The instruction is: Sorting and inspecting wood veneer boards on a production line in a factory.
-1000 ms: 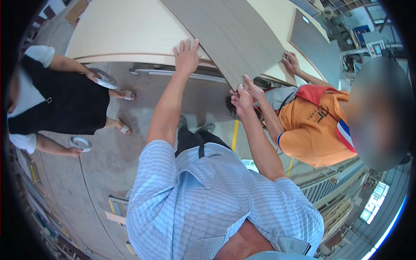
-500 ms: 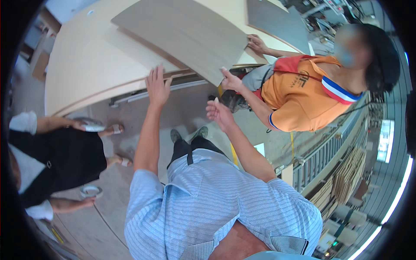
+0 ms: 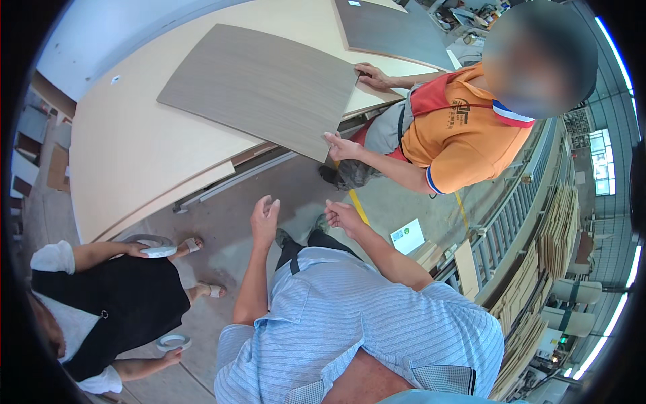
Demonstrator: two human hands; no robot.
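My left hand (image 3: 264, 219) is raised in the air in front of me, thumb apart from the fingers, holding nothing. To its right my right hand (image 3: 343, 215) hovers with its fingers curled in; I see nothing in it. Beyond both hands, a grey-brown wood-grain panel (image 3: 262, 87) lies tilted over a large pale board (image 3: 128, 161) on the work table. A person in an orange shirt grips the panel's right end, one hand (image 3: 373, 75) at its far corner and the other hand (image 3: 342, 145) at its near corner. Neither of my hands touches the panel.
Another dark panel (image 3: 390, 34) lies farther back. At left stands a person in a black apron (image 3: 128, 296), holding a roll of tape (image 3: 156, 244) and another roll (image 3: 173, 343). A roller conveyor (image 3: 501, 236) and stacked boards (image 3: 558, 229) are at right.
My left hand has come off the board's edge and drawn back toward me. The person in orange has brought the grey-brown panel lower and nearer. My right hand stays curled, slightly lower.
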